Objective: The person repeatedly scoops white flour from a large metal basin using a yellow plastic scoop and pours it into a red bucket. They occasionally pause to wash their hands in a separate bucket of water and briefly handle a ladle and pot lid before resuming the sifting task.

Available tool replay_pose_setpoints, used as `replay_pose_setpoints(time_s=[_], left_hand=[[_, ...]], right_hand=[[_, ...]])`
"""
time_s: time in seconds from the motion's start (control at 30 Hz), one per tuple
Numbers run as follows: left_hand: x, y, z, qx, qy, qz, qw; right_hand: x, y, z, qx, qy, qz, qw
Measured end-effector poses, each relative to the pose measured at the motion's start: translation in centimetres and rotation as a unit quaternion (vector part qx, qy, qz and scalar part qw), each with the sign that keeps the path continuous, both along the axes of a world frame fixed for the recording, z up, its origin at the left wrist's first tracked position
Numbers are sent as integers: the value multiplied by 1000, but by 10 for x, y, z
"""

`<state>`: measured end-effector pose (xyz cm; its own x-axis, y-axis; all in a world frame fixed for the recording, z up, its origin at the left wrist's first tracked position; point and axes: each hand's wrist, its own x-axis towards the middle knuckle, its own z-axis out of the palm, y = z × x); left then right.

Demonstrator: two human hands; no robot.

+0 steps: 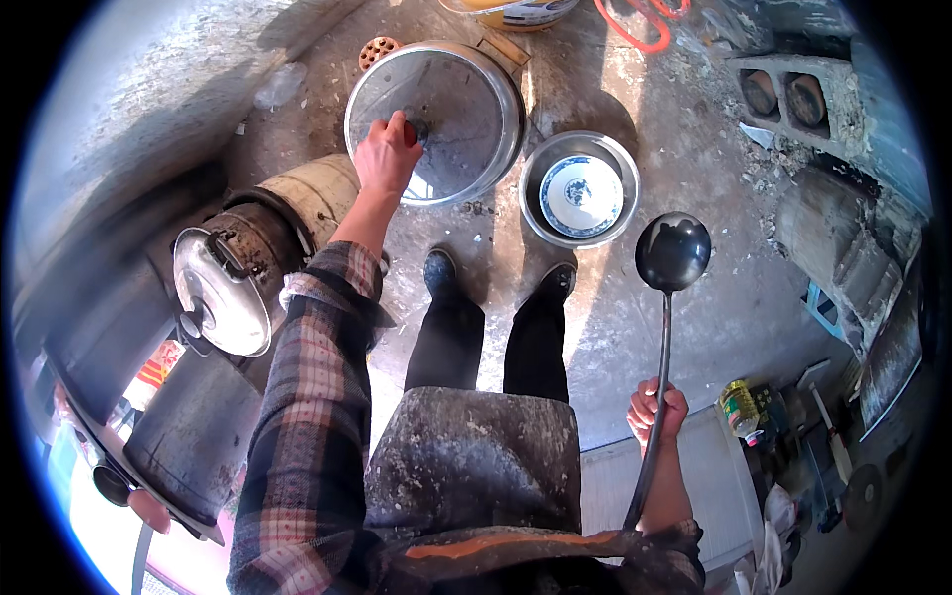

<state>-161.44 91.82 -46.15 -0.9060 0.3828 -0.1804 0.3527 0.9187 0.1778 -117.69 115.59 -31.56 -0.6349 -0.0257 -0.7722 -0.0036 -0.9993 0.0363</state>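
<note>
My left hand [388, 158] grips the knob of a wide, round lid [461, 104] with a shiny metal rim. The lid stands over the floor ahead of my feet; what lies beneath it is hidden. In my right hand [659, 410] is a long-handled metal ladle [673, 253], its round dark bowl pointing away from me. Between the lid and the ladle sits a metal basin [529, 197]. Inside the basin is a white dish [569, 212] with a blue patterned rim.
At left, a lidded metal pot [230, 290] adjoins a pale cylindrical body [320, 186]. A scuffed dark panel [476, 454] lies before my body. Concrete block [792, 85] and rubble line the right. An oil bottle [738, 409] stands lower right; an orange hose [647, 41] lies at the top.
</note>
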Motion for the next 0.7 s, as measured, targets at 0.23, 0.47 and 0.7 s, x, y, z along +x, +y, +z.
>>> replay_pose_setpoints(time_s=[0.23,0.47,0.7], left_hand=[[5,-9,29,74,-63,70,993],[152,-78,160,152,-253,69,953],[293,-195,317,149,-343,178,910]], right_hand=[[-9,-19,41,19,26,8,999],[-34,-33,134,34,52,100,993],[-130,-85,205,38,145,280,948]])
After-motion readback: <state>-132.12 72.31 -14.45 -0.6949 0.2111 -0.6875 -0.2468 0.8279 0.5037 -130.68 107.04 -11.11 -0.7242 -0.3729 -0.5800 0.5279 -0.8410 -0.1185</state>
